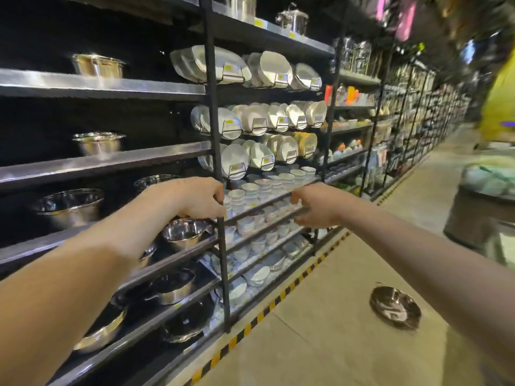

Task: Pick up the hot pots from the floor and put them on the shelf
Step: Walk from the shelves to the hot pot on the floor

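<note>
A shiny steel hot pot lies on the concrete floor at the lower right, clear of the shelf. Several steel pots stand on the dark shelf at the left, one of them just under my left hand. My left hand is stretched out in front of the black shelf post, fingers loosely curled, with nothing in it. My right hand reaches out beside it at the same height, fingers bent and apart, also holding nothing. The picture is blurred.
White plates and stacked bowls fill the racks beyond the post. A yellow-black stripe marks the floor along the shelf base. A grey display stand sits at the right. The aisle runs far ahead.
</note>
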Demonstrator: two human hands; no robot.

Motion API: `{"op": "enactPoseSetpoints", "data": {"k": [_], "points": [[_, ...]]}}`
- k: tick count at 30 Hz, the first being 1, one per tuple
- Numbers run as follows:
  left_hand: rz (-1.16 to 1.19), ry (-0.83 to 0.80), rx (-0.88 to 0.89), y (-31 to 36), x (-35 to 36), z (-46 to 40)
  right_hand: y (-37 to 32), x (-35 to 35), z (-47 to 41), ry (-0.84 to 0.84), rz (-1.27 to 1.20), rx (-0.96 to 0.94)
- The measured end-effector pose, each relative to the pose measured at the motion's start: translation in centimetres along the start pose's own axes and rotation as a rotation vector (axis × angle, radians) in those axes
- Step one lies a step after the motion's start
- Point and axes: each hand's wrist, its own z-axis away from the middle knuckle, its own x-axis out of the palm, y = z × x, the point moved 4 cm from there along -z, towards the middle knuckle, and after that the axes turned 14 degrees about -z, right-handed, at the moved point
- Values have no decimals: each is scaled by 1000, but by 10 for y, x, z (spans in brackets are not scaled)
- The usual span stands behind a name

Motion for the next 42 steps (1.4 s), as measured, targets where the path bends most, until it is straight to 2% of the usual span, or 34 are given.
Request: {"op": "enactPoseSetpoints", "data": {"k": [5,11,15,23,28,32,42], "points": [[-54,-47,106,51,-10,-117,98,-5,-35,0,6,136],[-69,-2,216,124,-33,-251,218,-27,-68,65,28,261],[-48,-11,326,180,-30,-326,285,-39,-84,114,-19,289],[-66,-23,513,274,-18,-506,433,-38,-134,148,52,437],[-101,21,590,325,-1,-636,540,-29,-180,107,133,596],[-80,-16,652,374,5,-731,629,-29,-206,71,165,718],[-149,-45,812,566,51,-893,844,9,-206,38,62,922]]}}
